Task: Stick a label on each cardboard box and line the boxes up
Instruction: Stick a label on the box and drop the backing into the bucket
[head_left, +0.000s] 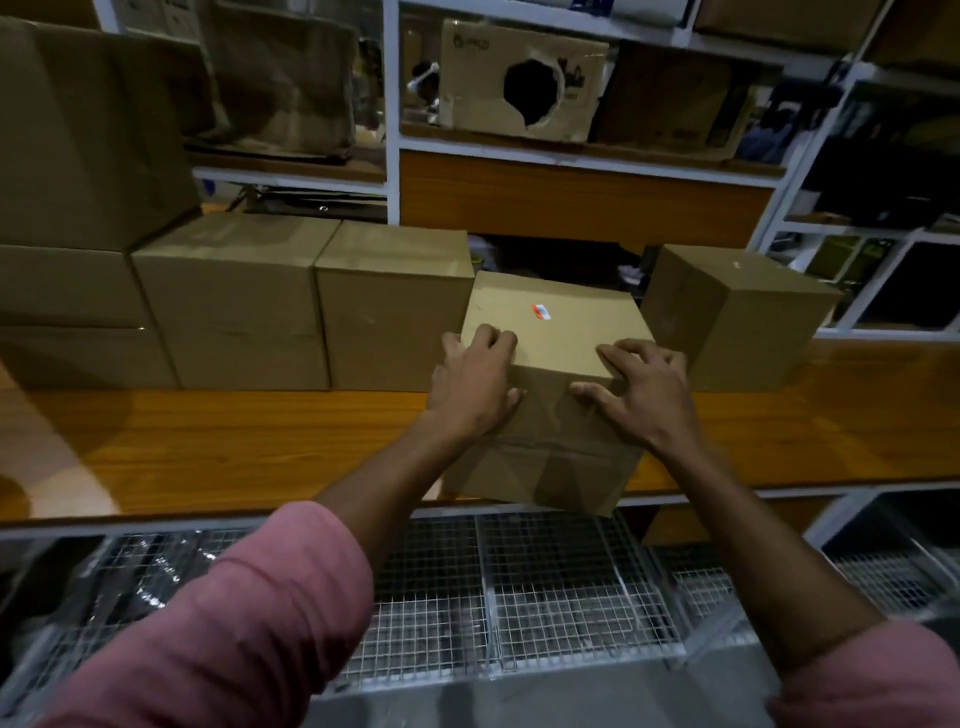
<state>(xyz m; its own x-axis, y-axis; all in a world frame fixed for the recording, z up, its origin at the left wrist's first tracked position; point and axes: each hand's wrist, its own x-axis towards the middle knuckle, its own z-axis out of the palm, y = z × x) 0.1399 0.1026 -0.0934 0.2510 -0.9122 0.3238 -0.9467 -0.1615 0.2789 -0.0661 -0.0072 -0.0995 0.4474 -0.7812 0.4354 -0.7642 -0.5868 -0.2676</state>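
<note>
1. Holding the labelled box (550, 374) at its near top edge, I have my left hand (475, 384) curled over the left corner and my right hand (641, 392) spread over the right, fingers bent onto the lid and thumb down the front face, so both hands are clamped on this one box.
2. It sits on the wooden counter (208, 441), its near bottom edge hanging a little over the counter's front lip, and it is turned slightly askew.
3. An orange-and-white label (540, 310) is already stuck on its top, so I judge the sticking step done for this box and the lining-up step in hand.
4. Behind it, a row of boxes (311, 301) stands along the back of the counter on the left, and a single box (737, 312) stands to the right; the gap between them is where I think this one belongs.
5. I cannot see labels on those other boxes from this angle.
6. Next, I expect to push it straight back and square it, so its front face comes flush with the row's.
</note>
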